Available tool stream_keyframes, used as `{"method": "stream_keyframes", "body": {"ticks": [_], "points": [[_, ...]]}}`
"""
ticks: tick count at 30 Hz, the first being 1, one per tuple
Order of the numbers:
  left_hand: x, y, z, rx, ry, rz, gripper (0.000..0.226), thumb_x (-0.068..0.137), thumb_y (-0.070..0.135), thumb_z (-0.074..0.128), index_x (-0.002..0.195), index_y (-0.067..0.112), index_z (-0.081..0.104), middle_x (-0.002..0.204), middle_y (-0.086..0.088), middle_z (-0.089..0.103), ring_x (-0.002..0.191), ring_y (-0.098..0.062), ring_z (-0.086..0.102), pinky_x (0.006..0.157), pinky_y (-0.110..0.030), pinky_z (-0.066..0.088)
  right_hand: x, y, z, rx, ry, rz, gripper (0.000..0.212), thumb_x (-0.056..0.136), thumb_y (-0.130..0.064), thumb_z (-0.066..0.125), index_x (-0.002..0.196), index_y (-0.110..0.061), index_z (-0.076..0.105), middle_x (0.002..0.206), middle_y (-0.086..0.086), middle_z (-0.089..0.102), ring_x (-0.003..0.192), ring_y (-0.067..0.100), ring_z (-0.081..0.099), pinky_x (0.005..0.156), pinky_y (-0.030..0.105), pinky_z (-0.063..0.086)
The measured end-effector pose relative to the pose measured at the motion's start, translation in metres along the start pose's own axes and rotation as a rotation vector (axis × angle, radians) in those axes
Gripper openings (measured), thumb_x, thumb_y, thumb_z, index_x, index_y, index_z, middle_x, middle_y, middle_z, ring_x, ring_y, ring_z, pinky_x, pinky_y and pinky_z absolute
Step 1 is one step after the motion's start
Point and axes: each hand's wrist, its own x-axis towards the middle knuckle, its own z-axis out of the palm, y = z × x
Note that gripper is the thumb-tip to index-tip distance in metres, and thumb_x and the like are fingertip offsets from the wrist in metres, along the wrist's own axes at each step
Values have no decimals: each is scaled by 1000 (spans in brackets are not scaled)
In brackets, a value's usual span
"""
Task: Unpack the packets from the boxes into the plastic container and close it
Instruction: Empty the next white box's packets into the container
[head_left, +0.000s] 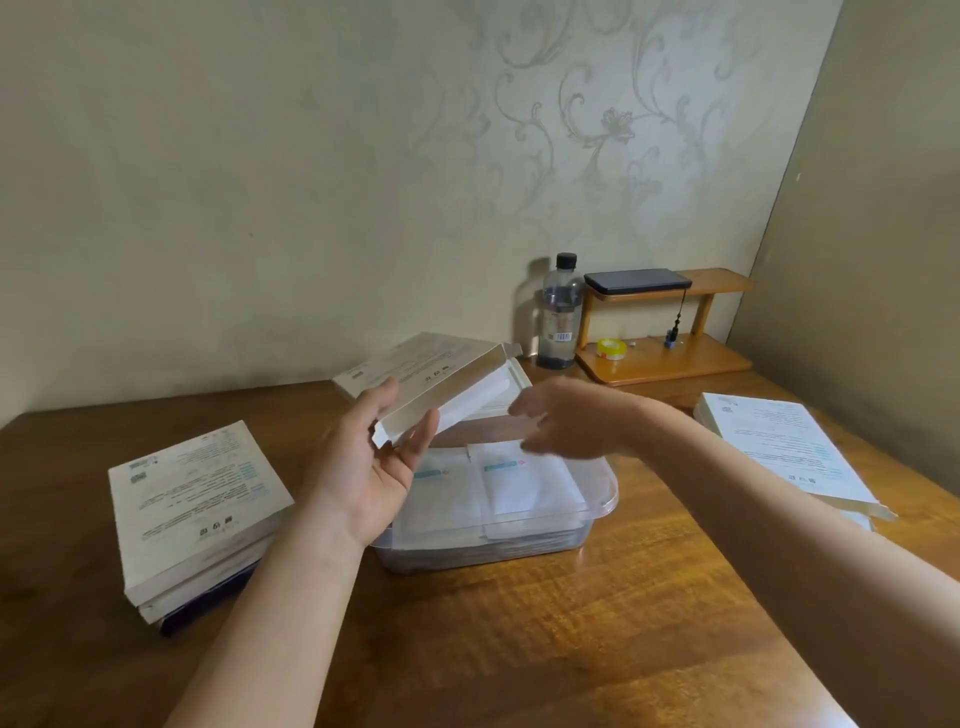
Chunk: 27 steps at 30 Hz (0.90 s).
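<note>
An opened box (415, 371) is gripped by the left hand (374, 467), thumb on the printed top face, fingers curled under the near corner. The box is held tilted above the far-left part of the plastic container (605, 501), clear of it. Its open mouth is turned rightward and down, toward the right hand (566, 421). Whether packets are left inside cannot be told.

The right hand is motion-blurred. Its fingers are seen stretched out with nothing held, just beside the box mouth and over the container.

The container is set on the surface (519, 623) directly under both hands, uncovered, with flat white packets (519, 483) lying side by side near the rim. A white piece behind the held box is judged to be the lid (514, 384).

A stack of boxes (192, 499) is placed left of the container, nearer the left hand. More boxes (779, 447) lie at the right edge.

Coming move judged: the box mouth is to be entered by the right hand, which is the nearer one, with packets drawn out rightward along the box's long axis and dropped straight down.
</note>
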Motion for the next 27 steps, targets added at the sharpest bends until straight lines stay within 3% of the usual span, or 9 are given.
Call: {"method": "stream_keyframes", "body": {"ticks": [3,6,8,10,13,17,20,24,27], "points": [[-6,-8,22,28,10,-18,24,96,17,67,119,10,68,106,-16,78,82,-20,78,58,-22,61,-18,16,-18,582,211,56,22,101,-16,53,115,-9,69,111,10,70,108,29,66,96,42,55],[-16,-21,50,110,62,-39,8,95,17,69,101,13,68,98,-13,73,62,-15,74,50,-22,59,-42,30,-31,1074,277,94,36,103,-29,51,111,2,66,109,26,69,102,38,69,93,48,56],[-23,-33,67,173,78,-60,7,94,18,71,97,14,66,101,-11,60,65,-16,69,50,-23,59,-59,38,-35,1200,273,105,44,101,-38,51,113,2,64,102,24,72,96,36,71,89,47,58],[-28,-47,82,235,50,-103,7,95,20,70,97,14,67,103,-11,62,76,-19,66,50,-22,59,-77,47,-39,1246,275,106,42,99,-39,55,112,-1,63,95,20,73,89,33,71,83,44,59],[-32,-69,102,308,-31,-187,19,95,26,71,107,12,71,111,-15,71,83,-24,70,46,-23,58,-103,72,-44,1244,309,88,32,97,-26,62,116,-1,63,106,28,69,95,38,71,84,46,59],[-33,-105,134,430,-74,-181,19,98,28,67,107,13,71,81,-8,78,72,-22,74,47,-25,59,-137,112,-46,1258,433,126,19,97,-12,60,109,0,66,93,20,68,78,32,69,81,48,59],[-24,-138,154,491,-92,-160,24,100,29,64,119,15,69,101,-7,80,94,-26,74,47,-25,57,-160,142,-45,1250,541,190,13,96,-8,58,102,-1,68,91,17,66,67,28,65,67,40,58],[-6,-184,172,686,-17,-73,13,98,25,68,107,16,70,107,-7,77,100,-26,73,46,-20,49,-185,177,-40,1231,614,255,13,97,-9,59,105,-5,68,92,16,69,60,23,67,65,37,58],[4,-214,183,918,-21,49,12,100,24,66,95,13,65,100,0,74,81,-19,67,52,-25,42,-194,200,-29,1132,701,330,13,97,-13,60,103,-10,71,86,8,68,63,16,63,66,35,58]]}}
